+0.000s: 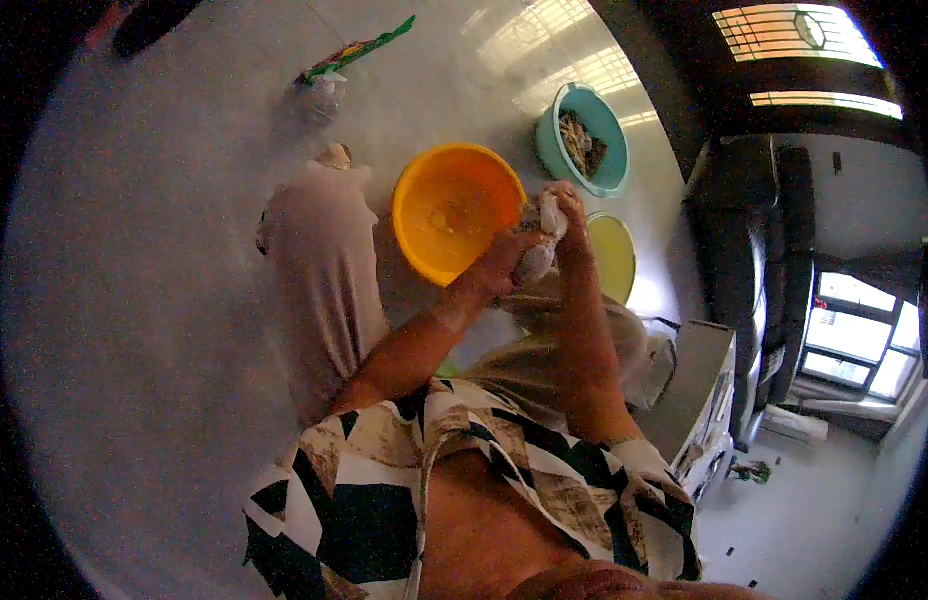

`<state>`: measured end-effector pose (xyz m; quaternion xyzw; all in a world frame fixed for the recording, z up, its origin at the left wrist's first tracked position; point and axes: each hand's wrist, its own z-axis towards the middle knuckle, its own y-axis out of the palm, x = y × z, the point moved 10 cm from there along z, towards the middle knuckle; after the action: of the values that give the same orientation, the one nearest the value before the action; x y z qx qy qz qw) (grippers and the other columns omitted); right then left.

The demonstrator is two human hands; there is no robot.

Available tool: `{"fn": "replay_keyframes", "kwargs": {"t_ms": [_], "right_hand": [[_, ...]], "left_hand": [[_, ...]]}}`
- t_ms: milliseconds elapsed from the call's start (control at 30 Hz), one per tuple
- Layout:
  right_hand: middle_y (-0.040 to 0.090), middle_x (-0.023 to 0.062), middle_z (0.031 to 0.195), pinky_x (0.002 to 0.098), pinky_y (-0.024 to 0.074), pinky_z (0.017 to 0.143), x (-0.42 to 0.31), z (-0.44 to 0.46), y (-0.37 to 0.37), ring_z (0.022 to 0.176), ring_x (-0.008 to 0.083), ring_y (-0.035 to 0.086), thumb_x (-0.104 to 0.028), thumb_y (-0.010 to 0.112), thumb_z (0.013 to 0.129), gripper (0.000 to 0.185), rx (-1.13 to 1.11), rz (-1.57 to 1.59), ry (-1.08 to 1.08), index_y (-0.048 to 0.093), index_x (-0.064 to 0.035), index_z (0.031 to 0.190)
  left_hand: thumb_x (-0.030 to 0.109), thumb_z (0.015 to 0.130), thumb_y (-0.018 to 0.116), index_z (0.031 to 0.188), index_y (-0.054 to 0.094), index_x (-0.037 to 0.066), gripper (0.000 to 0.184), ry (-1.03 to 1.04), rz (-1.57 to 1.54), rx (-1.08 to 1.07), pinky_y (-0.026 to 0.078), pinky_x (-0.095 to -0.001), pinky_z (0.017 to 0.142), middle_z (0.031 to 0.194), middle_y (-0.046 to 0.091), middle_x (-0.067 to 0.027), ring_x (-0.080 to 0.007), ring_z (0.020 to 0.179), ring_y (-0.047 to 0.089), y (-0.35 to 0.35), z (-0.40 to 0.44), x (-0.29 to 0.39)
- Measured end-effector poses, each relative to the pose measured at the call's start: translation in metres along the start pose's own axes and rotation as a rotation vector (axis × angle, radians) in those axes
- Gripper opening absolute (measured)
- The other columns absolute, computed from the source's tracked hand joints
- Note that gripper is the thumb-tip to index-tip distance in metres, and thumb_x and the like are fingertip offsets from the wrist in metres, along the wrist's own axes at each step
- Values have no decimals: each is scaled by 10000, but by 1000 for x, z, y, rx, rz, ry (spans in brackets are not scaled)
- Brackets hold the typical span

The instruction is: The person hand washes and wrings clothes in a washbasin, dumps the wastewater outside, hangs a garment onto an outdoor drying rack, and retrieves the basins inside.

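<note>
Just past the right rim of an orange basin (414, 250), both hands are on a whitish, soft bundle (537, 262). My left hand (499, 262) is closed round its lower left part. Higher up and to the right, my right hand (567, 203) grips the upper end of the same bundle. What the bundle is made of is too blurred to tell. A little liquid seems to lie at the bottom of the orange basin.
A teal basin (612, 130) holding brownish pieces stands beyond my right hand, with a yellow-green basin (614, 258) beside my right forearm. A green package (369, 48) lies on the floor at the top. Dark seating (729, 250) stands at right.
</note>
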<state>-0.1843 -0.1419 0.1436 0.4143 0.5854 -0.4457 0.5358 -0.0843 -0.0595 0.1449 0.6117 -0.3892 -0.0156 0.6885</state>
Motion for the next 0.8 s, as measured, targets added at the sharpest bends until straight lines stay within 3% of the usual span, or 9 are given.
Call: {"fn": "replay_keyframes", "kwargs": {"t_ms": [33, 67, 133, 233, 267, 467, 567, 733, 800], "right_hand": [[544, 113, 997, 384, 502, 744, -14, 1, 0, 901, 268, 573, -292, 650, 767, 452, 70, -482, -96, 500, -72, 1132], [551, 103, 977, 378, 502, 740, -6, -1, 1, 875, 271, 581, -273, 662, 755, 436, 91, -361, 4, 520, -64, 1110], [592, 79, 903, 340, 483, 749, 6, -13, 13, 832, 225, 588, -175, 687, 705, 313, 476, 5, 381, 605, -38, 974], [616, 81, 896, 325, 468, 733, -21, 5, 53, 832, 182, 577, -121, 667, 684, 235, 184, -537, 391, 628, -28, 896], [637, 83, 858, 332, 461, 698, -11, 15, 55, 796, 152, 572, -99, 639, 685, 235, 170, -526, 245, 620, -20, 905], [634, 155, 846, 358, 470, 692, 22, 25, 48, 824, 242, 610, -117, 625, 699, 275, 236, -1012, 246, 601, 3, 945], [625, 177, 888, 354, 472, 725, 26, 19, 39, 855, 282, 611, -144, 641, 709, 332, 280, -979, 79, 584, -10, 1007], [627, 143, 983, 335, 463, 801, 36, -2, 38, 900, 226, 605, -224, 672, 733, 365, 143, -535, 414, 606, -22, 1030], [633, 130, 973, 325, 466, 803, 24, -6, 50, 897, 191, 604, -243, 675, 739, 361, 40, -471, 399, 621, -23, 1020]], "left_hand": [[155, 748, 631, 1037, 550, 39, 322, -107, -41, 68, 496, -346, 713, 908, 614, -111, -212, 824, 599, 4, -9, 11], [100, 706, 666, 1087, 542, 44, 405, -215, -79, 136, 488, -339, 759, 947, 611, -102, -193, 886, 594, 4, -16, 11], [133, 689, 680, 1103, 531, 23, 453, 66, 318, 268, 472, -353, 800, 1003, 604, -131, -238, 945, 583, -25, -3, 12], [183, 683, 689, 1126, 515, 3, 509, 253, 696, 386, 454, -371, 835, 1061, 588, -180, -301, 998, 565, -44, 7, 4], [200, 684, 690, 1133, 509, -2, 525, 274, 785, 414, 449, -376, 842, 1075, 582, -197, -321, 1009, 559, -50, 10, -2], [266, 704, 688, 1132, 504, 10, 532, 119, 772, 451, 461, -385, 788, 1065, 594, -190, -317, 974, 582, -84, 18, -26], [275, 702, 693, 1082, 530, 9, 491, 260, 841, 497, 466, -377, 759, 1055, 602, -171, -297, 944, 595, -94, 27, -35], [216, 704, 693, 1062, 546, 43, 424, 152, 491, 203, 473, -348, 752, 982, 610, -90, -232, 885, 595, -79, 41, -50], [192, 702, 692, 1073, 546, 56, 421, 144, 451, 113, 476, -334, 750, 973, 607, -64, -211, 874, 592, -74, 47, -51]]}}
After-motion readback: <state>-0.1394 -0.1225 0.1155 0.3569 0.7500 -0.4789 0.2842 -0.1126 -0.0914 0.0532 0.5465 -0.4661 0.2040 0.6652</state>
